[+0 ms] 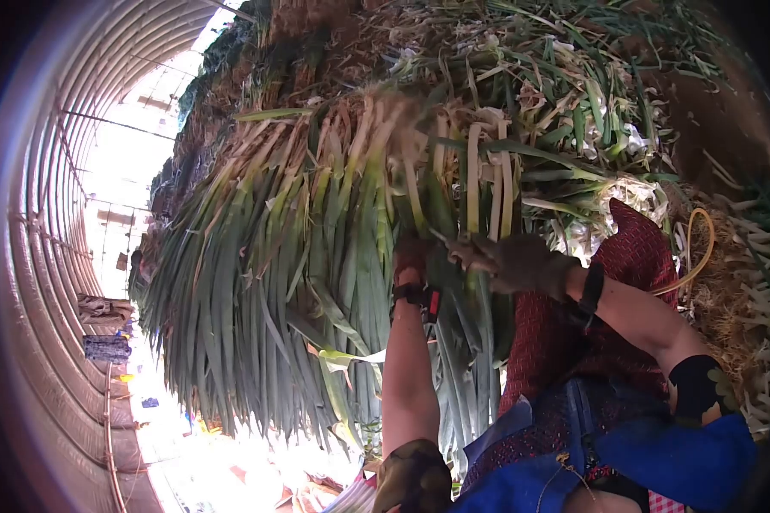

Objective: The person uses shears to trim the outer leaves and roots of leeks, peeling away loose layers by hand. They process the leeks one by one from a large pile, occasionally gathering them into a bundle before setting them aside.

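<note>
Long leeks (291, 214) with dark green, strap-like leaves and pale tan stalk ends lie side by side in a broad, thick row in front of the person. The stalk ends point toward the far side of the row, and the leaves hang down over its near side.

The left hand (411, 254), dark reddish and shadowed, is at the right-hand part of the row, against the leaves just below the pale stalks. Its fingers are too dark to tell whether they close on a leek. A black wristband with a red patch (423, 299) circles that wrist. The right hand (522, 263), covered in grey-brown, is just beside it over the same part of the row. Its fingers are curled closed around a narrow, pale piece (439, 234) that sticks out toward the left hand; what it is cannot be told. Another black band (591, 289) is on the right wrist.

Beyond the row and to its right lies a loose heap of green leaves and whitish, papery scraps (573, 103). Right of the row, a thin yellow loop (707, 224) stands out near the dark red patterned cloth (633, 248) over the person's legs. Left of the row rises a curved, ribbed wall (43, 256).
</note>
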### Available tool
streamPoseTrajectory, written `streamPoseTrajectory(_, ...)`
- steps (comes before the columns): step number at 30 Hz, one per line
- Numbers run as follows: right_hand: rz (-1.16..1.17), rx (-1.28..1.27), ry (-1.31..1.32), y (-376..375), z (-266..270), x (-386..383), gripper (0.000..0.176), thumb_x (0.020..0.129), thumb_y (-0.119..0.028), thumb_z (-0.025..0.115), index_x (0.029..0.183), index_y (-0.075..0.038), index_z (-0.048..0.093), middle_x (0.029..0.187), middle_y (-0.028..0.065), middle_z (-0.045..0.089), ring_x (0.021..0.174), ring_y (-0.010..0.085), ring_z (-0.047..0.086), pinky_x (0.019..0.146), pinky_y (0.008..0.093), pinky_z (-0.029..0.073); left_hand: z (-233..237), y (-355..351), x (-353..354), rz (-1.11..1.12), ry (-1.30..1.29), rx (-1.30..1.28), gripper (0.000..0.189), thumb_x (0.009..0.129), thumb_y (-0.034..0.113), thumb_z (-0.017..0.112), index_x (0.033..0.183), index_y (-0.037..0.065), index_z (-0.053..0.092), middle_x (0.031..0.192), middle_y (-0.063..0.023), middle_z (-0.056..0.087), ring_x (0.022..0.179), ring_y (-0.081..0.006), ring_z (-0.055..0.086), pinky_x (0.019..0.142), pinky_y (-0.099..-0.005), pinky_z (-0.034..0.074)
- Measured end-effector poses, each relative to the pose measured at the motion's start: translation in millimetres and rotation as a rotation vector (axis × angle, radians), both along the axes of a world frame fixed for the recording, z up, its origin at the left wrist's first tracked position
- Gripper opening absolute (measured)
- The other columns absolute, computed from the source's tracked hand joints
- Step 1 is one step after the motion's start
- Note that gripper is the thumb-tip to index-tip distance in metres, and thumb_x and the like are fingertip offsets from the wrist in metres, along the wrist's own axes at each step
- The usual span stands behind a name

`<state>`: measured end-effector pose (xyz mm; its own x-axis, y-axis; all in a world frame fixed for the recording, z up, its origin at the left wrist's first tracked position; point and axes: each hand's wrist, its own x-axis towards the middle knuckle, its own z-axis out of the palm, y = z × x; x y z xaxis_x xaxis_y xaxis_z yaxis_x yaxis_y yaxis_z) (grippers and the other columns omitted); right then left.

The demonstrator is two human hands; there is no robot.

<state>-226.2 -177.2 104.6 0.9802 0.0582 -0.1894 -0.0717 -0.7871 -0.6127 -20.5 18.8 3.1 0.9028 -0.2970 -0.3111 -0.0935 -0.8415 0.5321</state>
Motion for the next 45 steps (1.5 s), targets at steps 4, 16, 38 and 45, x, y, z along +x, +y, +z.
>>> streamPoseTrajectory(4,-0.106,0.004,-0.056,-5,-25,1,0.078,0.074,-0.024,0.07,0.144,-0.011,0.037,0.083,0.0195,0.069,0.077,0.0386,0.069,0.067,0.0479,0.054,38,-2,-37,-0.017,-0.079,0.168,0.048,0.073,0.029,0.072,0.114,0.006,0.067,0.106,-0.0198,0.071,0.102,-0.0388,0.067,0.085,-0.045,0.053)
streamPoseTrajectory(16,0.014,-0.062,-0.045,17,-7,-3,0.081,0.073,-0.025,0.071,0.144,-0.008,0.037,0.084,0.0189,0.07,0.078,0.0389,0.07,0.067,0.0497,0.054,33,65,-152,0.016,-0.04,0.12,0.037,0.08,0.024,0.063,0.111,0.006,0.05,0.097,-0.0278,0.068,0.088,-0.0488,0.065,0.078,-0.0536,0.052)
streamPoseTrajectory(38,-0.04,-0.067,-0.115,33,-34,40,0.051,0.084,-0.022,0.061,0.133,-0.019,0.05,0.09,0.0158,0.069,0.088,0.0378,0.069,0.076,0.0522,0.052,-20,105,-205,-0.103,-0.238,0.098,0.032,0.084,0.03,0.061,0.107,0.008,0.055,0.087,-0.0243,0.068,0.084,-0.0428,0.068,0.069,-0.0527,0.053)
streamPoseTrajectory(45,0.019,-0.049,-0.166,23,-47,45,0.063,0.083,-0.027,0.067,0.14,-0.015,0.044,0.102,0.0163,0.069,0.087,0.036,0.069,0.072,0.0474,0.053,-9,109,-186,-0.052,-0.045,-0.205,0.032,0.085,0.026,0.064,0.105,0.003,0.056,0.086,-0.0187,0.066,0.078,-0.0348,0.067,0.064,-0.0444,0.053)
